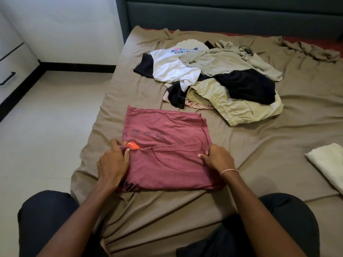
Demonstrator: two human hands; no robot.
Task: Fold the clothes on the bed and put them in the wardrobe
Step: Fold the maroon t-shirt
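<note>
A dusty-red T-shirt (167, 145) lies flat on the brown bed sheet (250, 154) in front of me, its near half folded up over the far half. My left hand (113, 162) pinches the left end of that folded edge, beside an orange label. At the right end of the same edge, my right hand (217, 158) grips the cloth. Farther back sits a loose pile of clothes (213, 76): a white printed T-shirt, black garments, an olive shirt and pale green shorts.
A folded cream cloth (328, 164) lies at the right edge of the bed. A dark padded headboard (222, 13) runs along the back. On the left are tiled floor (46, 127) and a white cabinet with black handles (9, 58). My knees rest on the sheet's near edge.
</note>
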